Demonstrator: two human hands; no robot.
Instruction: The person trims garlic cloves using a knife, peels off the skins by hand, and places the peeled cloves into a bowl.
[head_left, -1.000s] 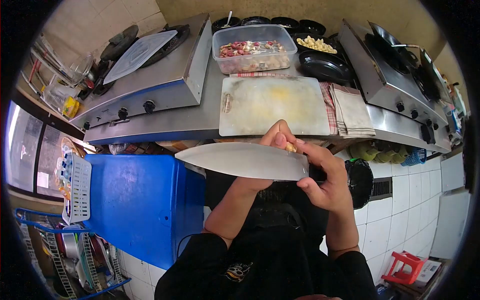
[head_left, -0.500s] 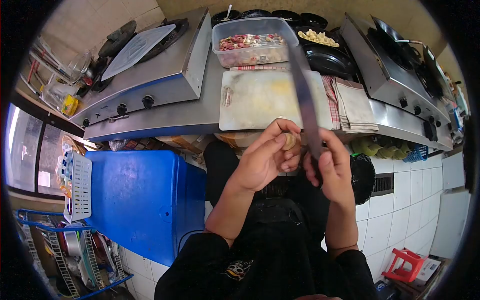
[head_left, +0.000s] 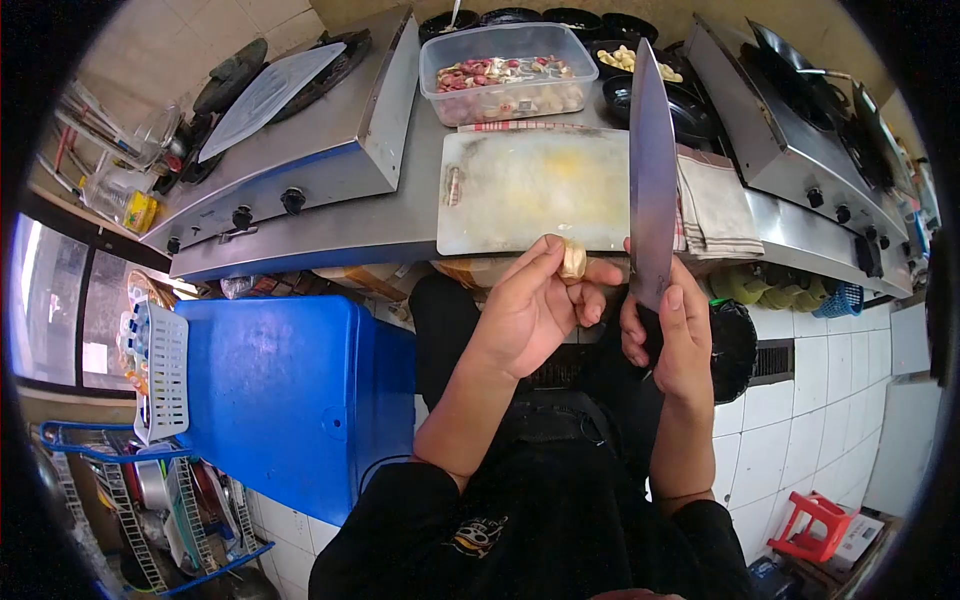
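Note:
Between the thumb and fingers of my left hand point(head_left: 535, 305) is a pale garlic clove point(head_left: 573, 260), held just in front of the cutting board's near edge. My right hand point(head_left: 672, 335) grips a large kitchen knife point(head_left: 653, 180) by its dark handle, blade pointing up and away from me. The blade stands apart from the clove and covers the right part of the white cutting board point(head_left: 530, 195). Behind the board sits a clear plastic tub point(head_left: 508, 85) with reddish and pale bulbs or cloves. A dark bowl of peeled pale cloves point(head_left: 625, 58) is partly hidden behind the knife tip.
Steel stoves point(head_left: 300, 160) flank the counter on the left, with another stove point(head_left: 790, 140) on the right. A folded cloth point(head_left: 715, 205) lies right of the board. Below stand a blue box point(head_left: 265, 390), a black-lined bin point(head_left: 733, 350) and a red stool point(head_left: 812, 525).
My right hand has brought the knife slightly right and more upright. In my left hand the clove has turned and shows paler, with the fingers more spread.

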